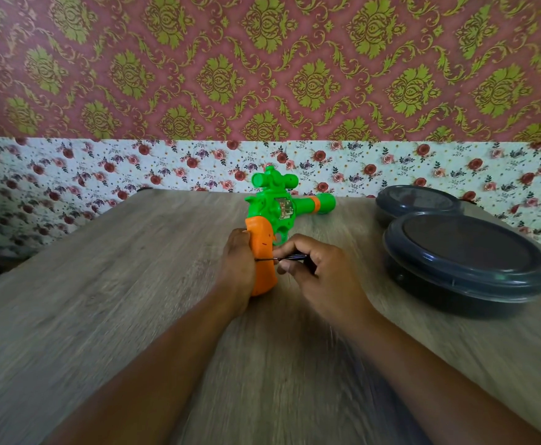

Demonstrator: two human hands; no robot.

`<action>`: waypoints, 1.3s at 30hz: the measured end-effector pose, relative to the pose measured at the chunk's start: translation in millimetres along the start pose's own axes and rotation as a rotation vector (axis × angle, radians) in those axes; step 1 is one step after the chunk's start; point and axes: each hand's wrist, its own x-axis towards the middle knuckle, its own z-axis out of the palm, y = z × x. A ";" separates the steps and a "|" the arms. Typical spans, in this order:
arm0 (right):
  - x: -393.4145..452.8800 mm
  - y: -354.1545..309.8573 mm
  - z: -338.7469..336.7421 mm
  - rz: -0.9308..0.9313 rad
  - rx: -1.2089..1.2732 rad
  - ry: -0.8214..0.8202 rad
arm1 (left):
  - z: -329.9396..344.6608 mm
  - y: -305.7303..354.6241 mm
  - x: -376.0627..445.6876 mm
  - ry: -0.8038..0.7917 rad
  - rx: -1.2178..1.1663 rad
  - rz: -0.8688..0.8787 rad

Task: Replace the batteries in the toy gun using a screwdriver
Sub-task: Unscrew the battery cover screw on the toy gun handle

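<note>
- Gun sits near the middle of the table, toward the far edge; its body, scope and barrel are green, with an orange band near the muzzle, which points right.
- Grip of the gun is orange and points back toward the person, its butt low over the table.
- Left hand wraps the grip from the left side, fingers curled round it and holding it steady.
- Right hand lies just right of the grip, fingers and thumb pinching a thin dark screwdriver.
- Screwdriver lies level, its tip reaching left across the orange grip to the edge of the left hand; whether the tip sits in a screw cannot be told.
- Two dark round tubs stand on the right of the table, well apart from the gun: the near tub and the far tub, the near one overlapping the far one in view.
- Both tubs have their lids on, so what they hold cannot be seen.
- Wall behind has red and gold paper above and a floral band below.
</note>
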 end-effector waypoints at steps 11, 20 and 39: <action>-2.3 -2.8 5.1 -0.242 -0.522 0.075 | -1.2 5.9 -8.3 -0.013 -0.002 -0.018; -3.6 -5.4 4.5 -0.239 -0.327 0.015 | -1.1 7.8 -10.0 -0.006 -0.007 -0.041; 0.2 -0.9 -0.6 -0.167 -0.399 -0.007 | -0.7 5.5 -4.9 0.003 -0.038 -0.055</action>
